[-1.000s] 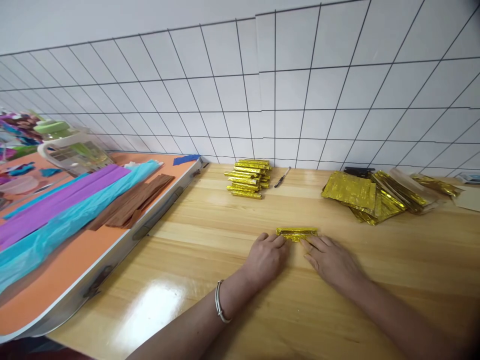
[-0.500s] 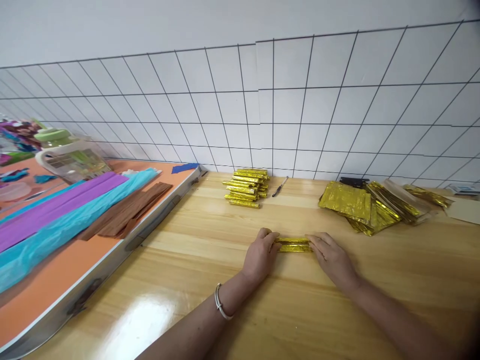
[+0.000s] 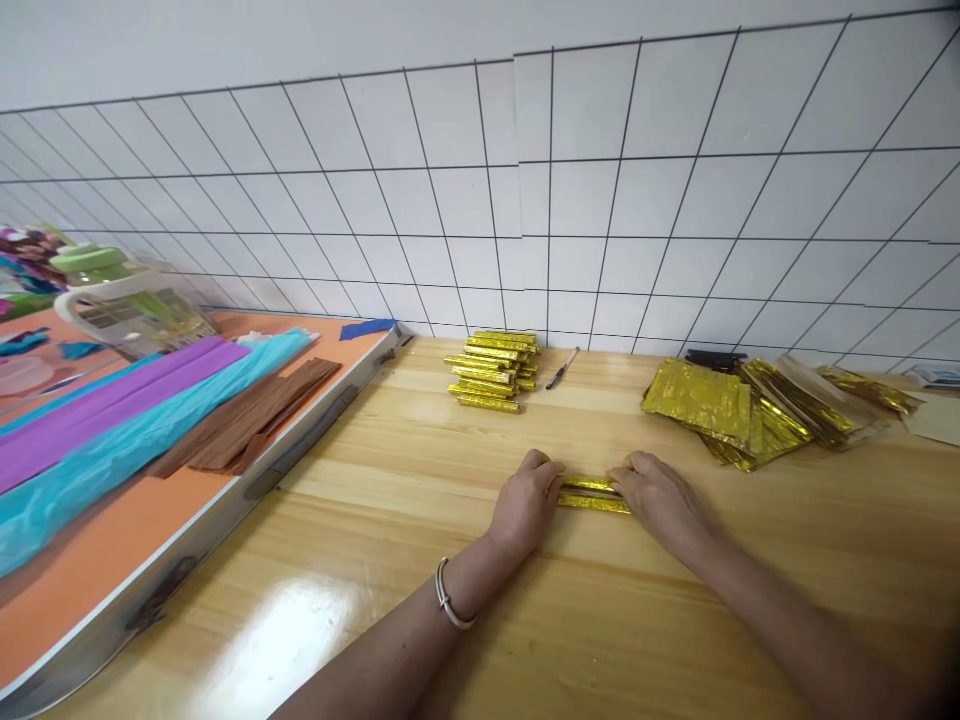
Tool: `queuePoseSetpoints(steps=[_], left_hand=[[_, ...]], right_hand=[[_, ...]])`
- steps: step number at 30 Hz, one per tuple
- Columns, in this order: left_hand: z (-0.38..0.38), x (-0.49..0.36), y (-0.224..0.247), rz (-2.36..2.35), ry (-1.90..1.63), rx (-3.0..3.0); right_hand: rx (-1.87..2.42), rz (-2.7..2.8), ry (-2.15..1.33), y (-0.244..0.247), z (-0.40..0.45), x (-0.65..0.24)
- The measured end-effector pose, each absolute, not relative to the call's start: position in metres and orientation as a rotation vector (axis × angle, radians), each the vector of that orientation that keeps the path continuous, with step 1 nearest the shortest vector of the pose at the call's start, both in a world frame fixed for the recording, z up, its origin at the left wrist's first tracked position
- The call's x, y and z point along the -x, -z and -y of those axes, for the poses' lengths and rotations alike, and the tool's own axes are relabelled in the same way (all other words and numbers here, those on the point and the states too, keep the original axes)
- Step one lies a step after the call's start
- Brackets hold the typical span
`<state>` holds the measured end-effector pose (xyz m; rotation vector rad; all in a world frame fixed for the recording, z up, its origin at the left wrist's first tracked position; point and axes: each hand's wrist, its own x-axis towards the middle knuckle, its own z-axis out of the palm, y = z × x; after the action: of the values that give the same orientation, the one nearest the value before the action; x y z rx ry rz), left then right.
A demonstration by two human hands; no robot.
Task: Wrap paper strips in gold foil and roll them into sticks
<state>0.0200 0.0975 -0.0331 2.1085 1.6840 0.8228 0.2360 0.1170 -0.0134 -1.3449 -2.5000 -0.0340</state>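
Observation:
A shiny gold foil strip (image 3: 596, 504) lies on the wooden table, showing two parallel bands with a narrow dark gap. The upper band (image 3: 589, 483) runs between my two hands. My left hand (image 3: 523, 507) has its fingers curled and closed on the left end. At the opposite end, my right hand (image 3: 661, 497) is closed on the upper band, its fingertips bent down over it. My fingers hide both ends of the foil. Beyond my hands sits a pile of narrow gold foil rolls (image 3: 495, 372).
A pen (image 3: 562, 369) lies beside the pile. Flat gold foil sheets (image 3: 697, 402) are stacked at the right. To the left, an orange board (image 3: 180, 510) with a raised edge carries purple paper (image 3: 142, 400), turquoise paper (image 3: 150, 450) and brown strips (image 3: 255, 415). A tiled wall (image 3: 465, 210) stands behind.
The upper and lower foil bands have a wider gap on the right side. My right hand's fingers have curled in more over the upper band. The view has shifted slightly.

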Motion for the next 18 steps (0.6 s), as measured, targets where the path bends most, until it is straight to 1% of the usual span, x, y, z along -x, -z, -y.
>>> queuePoseSetpoints(steps=[9, 14, 18], left_hand=[[-0.0976, -0.0213, 0.0340, -1.725, -0.718, -2.193], [-0.0979, -0.0205, 0.0315, -1.725, -0.746, -2.187], [-0.1006, -0.0179, 0.0270, -1.639, -0.798, -2.203]], right_hand=[[1.322, 2.573, 0.238, 0.0172, -0.1148, -0.2322], [1.275, 2.551, 0.170, 0.0195, -0.1157, -0.2352], [1.199, 2.552, 0.071, 0.0188, -0.1187, -0.2382]])
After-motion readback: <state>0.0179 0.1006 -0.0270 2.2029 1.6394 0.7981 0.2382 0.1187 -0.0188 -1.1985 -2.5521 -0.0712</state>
